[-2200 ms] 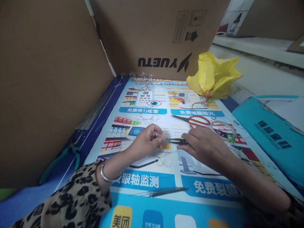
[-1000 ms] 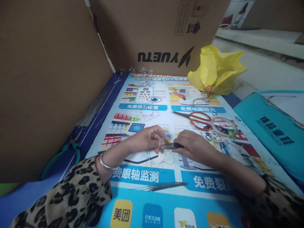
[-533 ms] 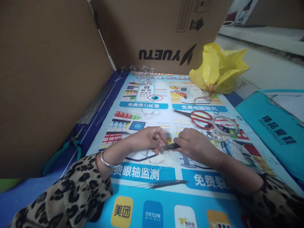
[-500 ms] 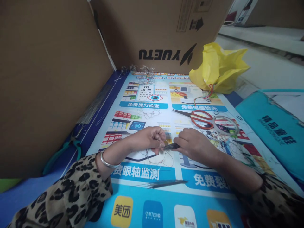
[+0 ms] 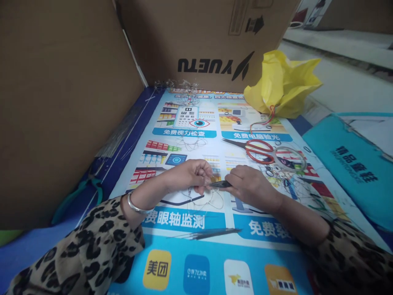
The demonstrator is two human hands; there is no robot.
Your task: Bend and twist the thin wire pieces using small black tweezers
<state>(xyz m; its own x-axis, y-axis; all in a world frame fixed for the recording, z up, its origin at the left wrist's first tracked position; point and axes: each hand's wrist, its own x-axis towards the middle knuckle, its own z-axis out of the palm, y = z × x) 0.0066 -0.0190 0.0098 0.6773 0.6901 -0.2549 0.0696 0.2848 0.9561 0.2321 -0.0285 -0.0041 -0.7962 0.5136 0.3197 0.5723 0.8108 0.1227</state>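
Observation:
Thin bent wire [image 5: 211, 200] hangs below my left hand [image 5: 196, 177], whose thumb and fingers are pinched on it. My right hand [image 5: 253, 188] is wrapped round dark pliers [image 5: 220, 184]; their narrow tips point left and meet the wire at my left fingertips. The handles are hidden in my palm. Nearer to me, a bundle of thin straight wires [image 5: 211, 233] lies on the printed sheet [image 5: 215, 254]. Beyond my hands rests another shaped wire piece [image 5: 192, 141]. Red-handled scissors [image 5: 259, 150] lie beyond my right hand.
Cardboard [image 5: 199, 37] stands at the back and left. A yellow bag [image 5: 278, 88] sits at the back right, near a roll of clear tape [image 5: 290, 159]. Green-handled pliers [image 5: 76, 196] and wires [image 5: 115, 137] lie left. A teal box [image 5: 346, 168] is at right.
The pliers in my right hand have turned slightly, and their tips have shifted a little up at my left fingertips. The whole view has moved slightly.

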